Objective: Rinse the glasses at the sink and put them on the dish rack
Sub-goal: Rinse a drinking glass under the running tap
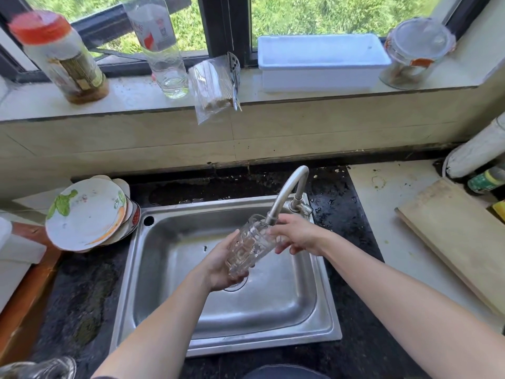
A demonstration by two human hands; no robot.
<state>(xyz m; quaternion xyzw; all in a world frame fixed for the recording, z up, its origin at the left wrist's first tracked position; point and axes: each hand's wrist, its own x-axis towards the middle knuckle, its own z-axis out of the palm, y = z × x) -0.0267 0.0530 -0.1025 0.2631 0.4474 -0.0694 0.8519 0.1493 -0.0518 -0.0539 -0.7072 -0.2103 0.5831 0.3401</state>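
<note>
The glass [250,247] was held tilted over the sink [169,242], its mouth raised to the spout of the faucet [289,192] and its base pointing down toward the person. The left hand [221,266] cupped the thick base end, fingers curled round it and taking the weight. The right hand [297,235] was at the rim end just under the spout and appeared to pinch the upper wall between thumb and fingers, though the clear glass and the spout in front of it made that contact hard to read. Judged from its look, this was a heavy, moulded tumbler: stiff, patterned on the outside, and breakable if it dropped against the steel basin. Wet, it would likely be slippery, so the ribbed body and thick base seemed the safest places to take hold, with the thin rim handled lightly. A stack of plates [84,214] leaned at the sink's left edge, well apart from the hands.
</note>
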